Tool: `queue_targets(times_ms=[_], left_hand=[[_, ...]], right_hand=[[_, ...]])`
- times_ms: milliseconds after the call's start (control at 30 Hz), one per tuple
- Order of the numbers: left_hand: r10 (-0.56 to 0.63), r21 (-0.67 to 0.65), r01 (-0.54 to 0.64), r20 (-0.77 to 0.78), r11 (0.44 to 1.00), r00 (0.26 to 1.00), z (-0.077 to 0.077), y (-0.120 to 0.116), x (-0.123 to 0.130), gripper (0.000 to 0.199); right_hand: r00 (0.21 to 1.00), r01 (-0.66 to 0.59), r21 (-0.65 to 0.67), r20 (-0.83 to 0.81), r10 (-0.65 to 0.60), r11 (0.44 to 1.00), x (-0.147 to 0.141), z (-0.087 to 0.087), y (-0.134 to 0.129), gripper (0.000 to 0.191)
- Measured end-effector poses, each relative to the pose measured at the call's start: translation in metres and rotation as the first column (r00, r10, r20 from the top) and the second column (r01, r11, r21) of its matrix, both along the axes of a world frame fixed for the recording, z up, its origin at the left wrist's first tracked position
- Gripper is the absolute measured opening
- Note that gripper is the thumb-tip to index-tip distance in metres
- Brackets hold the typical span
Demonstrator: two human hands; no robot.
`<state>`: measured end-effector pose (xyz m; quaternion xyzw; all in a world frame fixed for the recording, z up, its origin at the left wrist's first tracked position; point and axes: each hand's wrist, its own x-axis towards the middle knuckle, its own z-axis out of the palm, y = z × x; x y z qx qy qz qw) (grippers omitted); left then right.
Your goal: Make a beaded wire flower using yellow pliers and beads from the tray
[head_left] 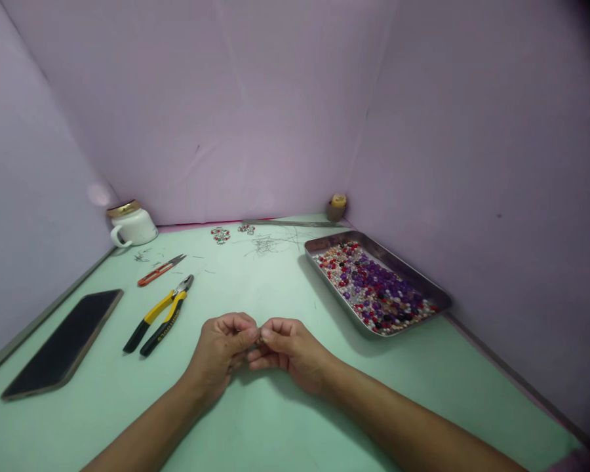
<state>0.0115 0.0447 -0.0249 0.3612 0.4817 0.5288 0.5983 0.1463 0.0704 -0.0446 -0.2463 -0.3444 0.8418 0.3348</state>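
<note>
Many beads (381, 282), apparently, in tray (398, 269)

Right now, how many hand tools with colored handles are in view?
2: the yellow-and-black pliers, right of the phone, and the orange-handled snips, just beyond the pliers. No others show; the hands might hide something small.

On the green tabletop (255, 288), a black rectangular phone (63, 344) is lying at left. Yellow-and-black metal pliers (175, 311) are lying right of it, with orange-handled metal snips (161, 270) behind them. A round white gold-lidded mug (140, 225) is standing at rear left. A rectangular metal tray (403, 267) is resting at right, holding small round multicoloured beads (383, 285). The left hand (223, 344) and right hand (295, 351) are meeting between pliers and tray.
</note>
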Motion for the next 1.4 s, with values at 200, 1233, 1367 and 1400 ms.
queue_targets(times_ms=[200, 1233, 1367, 1400], left_hand=[[0.041, 0.103, -0.024, -0.165, 0.994, 0.985, 0.0074, 0.0011, -0.0008, 0.013], [0.117, 0.284, 0.041, -0.517, 0.958, 0.848, 0.0046, -0.0010, -0.0020, 0.006], [0.094, 0.289, 0.075, -0.531, 0.954, 0.842, 0.0030, 0.0005, -0.0043, 0.008], [0.093, 0.298, 0.086, -0.537, 0.951, 0.839, 0.0023, 0.0006, -0.0043, 0.008]], right_hand=[[1.000, 0.019, -0.014, 0.006, -0.019, 1.000, 0.0009, 0.0020, -0.0004, 0.033], [0.984, 0.169, 0.036, 0.040, -0.171, 0.985, -0.0039, 0.0011, 0.0010, 0.030], [0.989, 0.141, 0.070, 0.034, -0.144, 0.988, -0.0031, 0.0017, -0.0001, 0.031], [0.990, 0.136, 0.073, 0.035, -0.138, 0.988, -0.0026, 0.0018, -0.0003, 0.031]])
